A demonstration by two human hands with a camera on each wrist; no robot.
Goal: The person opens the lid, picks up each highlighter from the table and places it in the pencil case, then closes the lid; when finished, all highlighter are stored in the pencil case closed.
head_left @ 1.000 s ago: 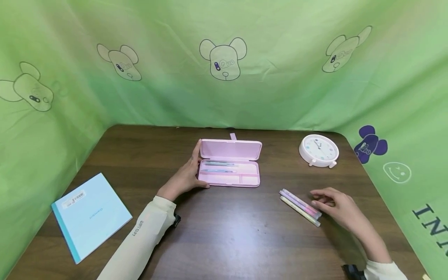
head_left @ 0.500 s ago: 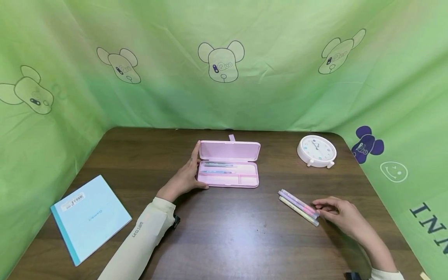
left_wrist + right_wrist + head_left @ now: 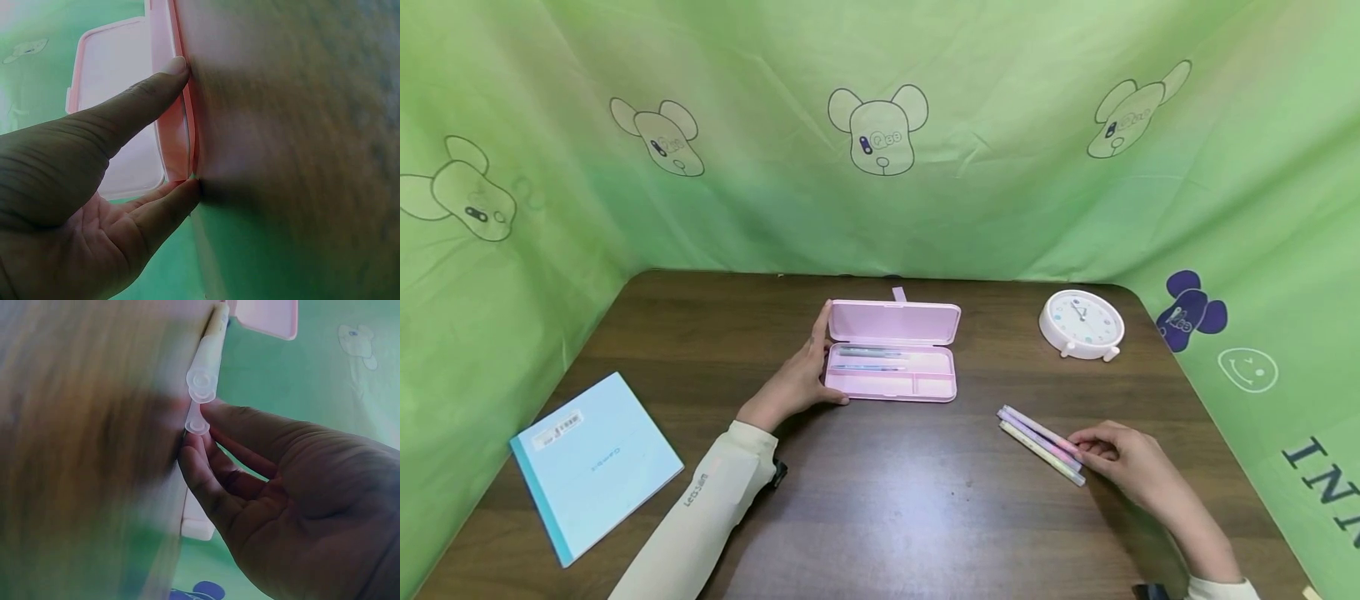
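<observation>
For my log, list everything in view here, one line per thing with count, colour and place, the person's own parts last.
Rectangular hinged pencil case: 1, pink, open near table centre
Slim pens in the case: at least 2, grey-green and pale blue
Slim purple-pink pens: 2, loose, right of the case
Slim pale yellow pen: 1, beside those
Flat rectangular notebook: 1, light blue, table's left
Round clock: 1, white, far right
Wood-grain table: 1, brown, underneath
Printed cloth: green, around table; sheet count unclear
Wrist-worn items: 2, black
Sleeves: 2, off-white
Left hand: 1, bare, gripping case's left end
Right hand: 1, bare, pinching a purple-pink pen
</observation>
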